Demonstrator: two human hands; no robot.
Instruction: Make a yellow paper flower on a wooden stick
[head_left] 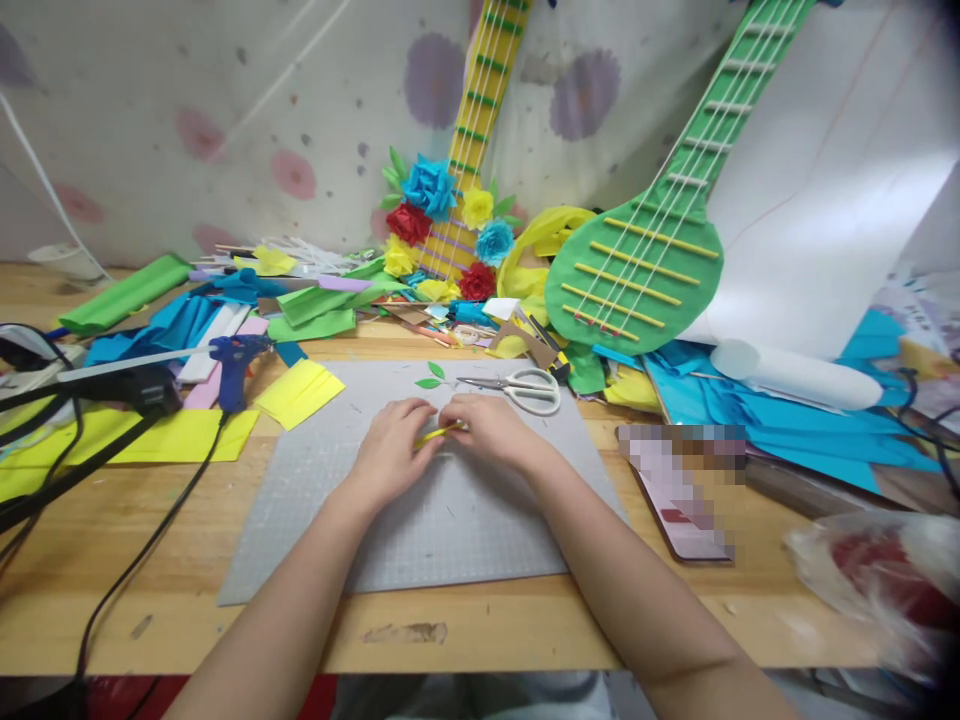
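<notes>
My left hand (394, 448) and my right hand (491, 428) meet over the grey cutting mat (450, 520). Both have their fingers closed on a thin yellow paper strip (439, 433) that runs between them, just above the mat. White-handled scissors (525, 388) lie on the mat just beyond my right hand. Two small green paper leaves (433, 376) rest near the mat's far edge.
A blue glue gun (234, 362) and yellow paper sheets (300, 392) lie to the left, with black cables (112, 440). Paper flowers (431, 187) and two paper guitars, one green (637, 270), lean at the back. Blue paper (787, 420) and a white roll (795, 375) fill the right.
</notes>
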